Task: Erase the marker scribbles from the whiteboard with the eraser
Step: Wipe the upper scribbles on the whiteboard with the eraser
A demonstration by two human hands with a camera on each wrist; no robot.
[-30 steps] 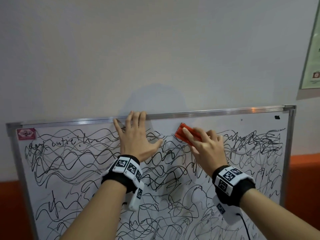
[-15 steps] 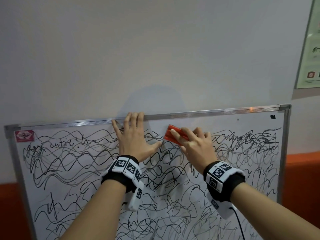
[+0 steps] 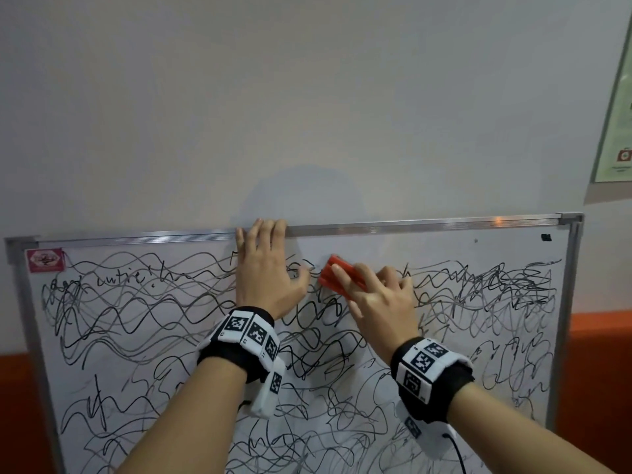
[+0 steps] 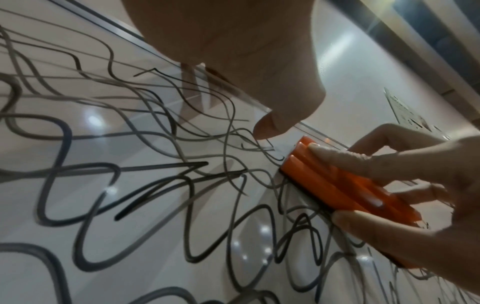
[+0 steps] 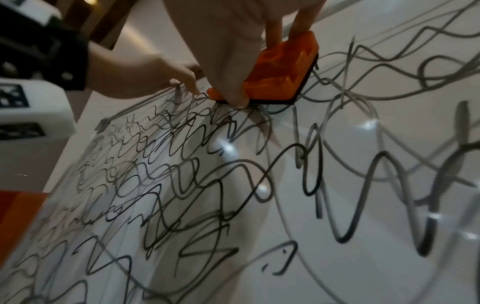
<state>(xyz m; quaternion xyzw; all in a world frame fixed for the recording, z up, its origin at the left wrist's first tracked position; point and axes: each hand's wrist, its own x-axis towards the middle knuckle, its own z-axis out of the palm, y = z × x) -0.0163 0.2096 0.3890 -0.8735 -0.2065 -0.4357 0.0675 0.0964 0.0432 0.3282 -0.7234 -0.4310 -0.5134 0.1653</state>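
Sliding leftward since a second ago: the orange ridged plastic eraser with its dark felt pad (image 3: pixel 338 277) now sits just beside the left thumb, where earlier a clear gap lay between them. Right hand (image 3: pixel 379 299) clamps it, fingers (image 4: pixel 345 158) laid over the ridges, thumb on the lower edge, pad flat on the glossy white aluminium-framed whiteboard (image 3: pixel 444 227). A bare strip at 3 o'clock of the eraser, under the top rail, suggests the first pass is working. Black and grey wavy marker scribbles (image 3: pixel 143 319) cover nearly everything from 6 to 9 o'clock, so the task is barely begun. Left hand (image 3: pixel 265 271) lies flat, fingers straight and together, tips on the metal rail at 12 o'clock, bracing the board; it likely blocks the next stroke. Pink sticker (image 3: pixel 45 260) sits at the board's 10 o'clock corner.
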